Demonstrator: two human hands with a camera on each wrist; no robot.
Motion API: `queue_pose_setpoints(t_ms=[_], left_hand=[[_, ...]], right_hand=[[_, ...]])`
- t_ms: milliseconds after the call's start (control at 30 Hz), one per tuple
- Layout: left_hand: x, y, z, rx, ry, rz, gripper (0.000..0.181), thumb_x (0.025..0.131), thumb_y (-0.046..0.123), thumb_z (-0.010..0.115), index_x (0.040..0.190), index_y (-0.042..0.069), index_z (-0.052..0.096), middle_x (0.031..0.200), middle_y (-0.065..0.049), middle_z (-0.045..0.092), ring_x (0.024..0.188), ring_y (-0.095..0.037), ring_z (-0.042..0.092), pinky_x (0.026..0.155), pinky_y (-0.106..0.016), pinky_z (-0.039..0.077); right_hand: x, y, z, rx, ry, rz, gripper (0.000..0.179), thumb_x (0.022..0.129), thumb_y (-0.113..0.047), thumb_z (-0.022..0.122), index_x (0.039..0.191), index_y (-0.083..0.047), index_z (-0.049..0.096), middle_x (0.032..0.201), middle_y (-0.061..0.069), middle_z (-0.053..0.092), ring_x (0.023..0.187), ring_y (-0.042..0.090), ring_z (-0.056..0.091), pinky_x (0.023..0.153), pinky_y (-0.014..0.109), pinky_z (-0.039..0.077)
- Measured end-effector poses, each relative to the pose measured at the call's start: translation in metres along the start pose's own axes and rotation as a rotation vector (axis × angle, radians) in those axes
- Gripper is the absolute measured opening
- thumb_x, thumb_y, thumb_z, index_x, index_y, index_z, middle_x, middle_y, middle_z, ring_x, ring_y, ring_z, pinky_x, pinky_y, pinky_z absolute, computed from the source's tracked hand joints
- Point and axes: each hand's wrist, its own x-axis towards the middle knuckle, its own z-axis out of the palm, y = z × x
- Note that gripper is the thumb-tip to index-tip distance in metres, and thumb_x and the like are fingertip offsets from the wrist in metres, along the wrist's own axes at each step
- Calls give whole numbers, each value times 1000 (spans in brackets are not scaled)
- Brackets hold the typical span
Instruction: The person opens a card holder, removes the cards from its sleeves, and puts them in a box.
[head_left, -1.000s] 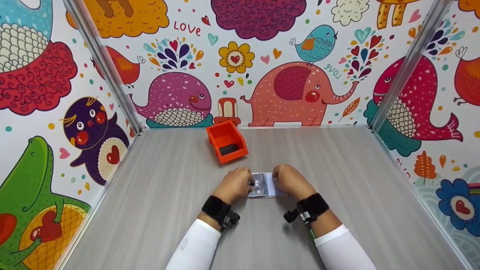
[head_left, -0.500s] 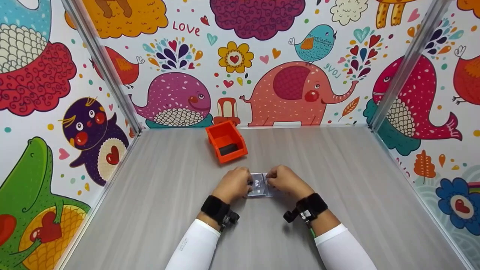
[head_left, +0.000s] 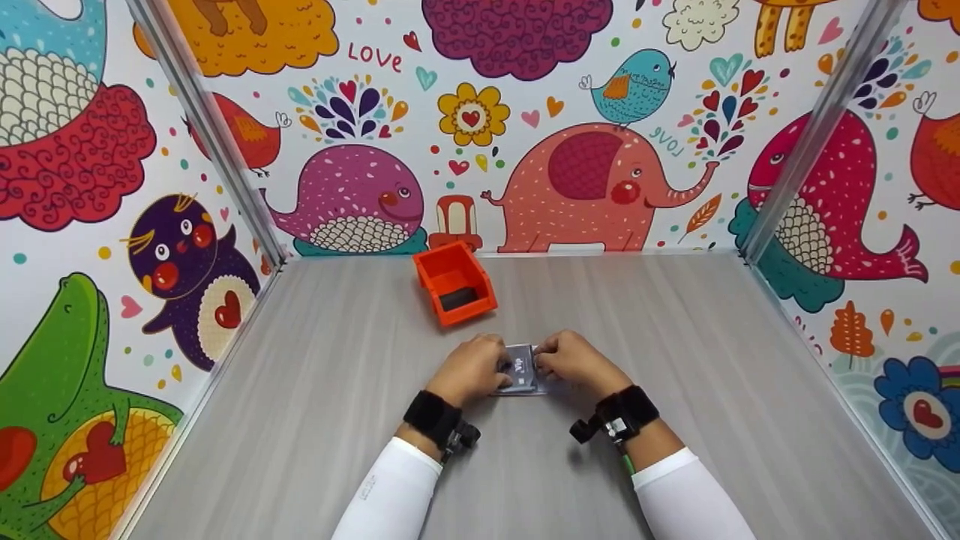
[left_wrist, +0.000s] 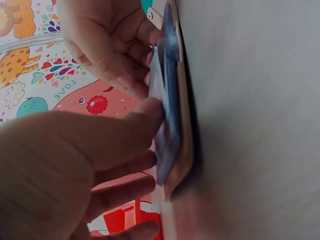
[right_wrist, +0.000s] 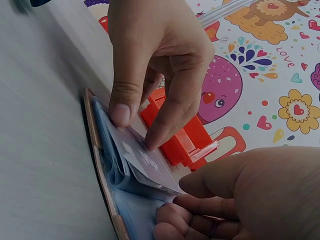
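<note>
Lying open, the card holder (head_left: 518,370) runs sideways.

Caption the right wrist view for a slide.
Left fingers touch and right fingers pinch a plastic sleeve of an open card holder, an orange bin behind.

In the head view, the left hand (head_left: 469,366) hides the left end of the card holder (head_left: 519,367), the right hand (head_left: 576,357) its right end; the dark thing (head_left: 457,298) near the frame's centre is unidentifiable. In the right wrist view, white print (right_wrist: 145,156) blurs.
</note>
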Motion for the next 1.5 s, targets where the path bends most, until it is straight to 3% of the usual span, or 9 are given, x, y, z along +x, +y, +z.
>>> queue_pose_setpoints(t_ms=[100,200,333,567,733,900,1067,1200,1500], left_hand=[[0,0,0,-2,4,2,18,92,26,95,104,15,88,106,-4,73,101,-23,69,92,-42,60],[-1,1,0,-5,9,6,20,92,27,95,105,15,88,107,-5,74,100,-23,70,92,-41,61],[-2,1,0,-3,19,8,22,93,30,95,106,14,88,107,-6,75,98,-23,71,92,-41,61],[-3,0,2,-5,55,23,25,89,31,97,102,12,89,103,-5,75,89,-21,71,84,-41,61],[-3,2,2,-2,54,16,27,89,29,97,110,13,90,105,-4,76,94,-22,74,88,-40,63],[-3,5,1,16,44,9,31,90,31,97,117,16,91,108,-4,76,98,-23,75,91,-42,63],[-3,8,2,62,53,22,24,89,31,98,108,18,92,106,-1,75,95,-22,73,87,-40,62],[-4,9,2,81,68,36,20,89,29,97,104,17,91,106,1,76,98,-22,75,87,-40,63],[-3,8,1,103,56,36,16,88,30,96,94,18,88,102,-1,76,94,-27,75,82,-45,61]], right_hand=[[0,-1,0,50,4,10,28,98,-9,71,121,2,84,84,4,77,69,12,66,55,23,48],[0,-2,2,181,-5,35,34,97,-7,71,127,6,81,90,6,78,70,11,67,60,22,53],[2,0,5,315,-16,68,38,100,-4,73,134,11,76,92,9,78,64,9,66,58,22,56],[5,-1,8,231,12,51,31,98,-6,80,125,9,79,76,2,73,54,7,62,53,19,53],[4,-1,3,170,15,24,24,98,-7,78,117,6,82,75,2,73,57,9,63,54,21,53],[3,-1,1,186,15,3,18,96,-5,74,109,6,81,74,1,71,58,10,63,56,23,53],[2,-3,3,267,9,34,14,96,-5,74,105,4,81,74,0,69,58,9,61,56,22,54],[3,-4,6,272,17,51,12,102,-10,76,99,1,80,72,-2,67,56,7,61,54,21,54],[5,-2,2,142,100,28,18,97,-6,75,80,-5,73,66,-3,62,54,9,60,53,22,53]])
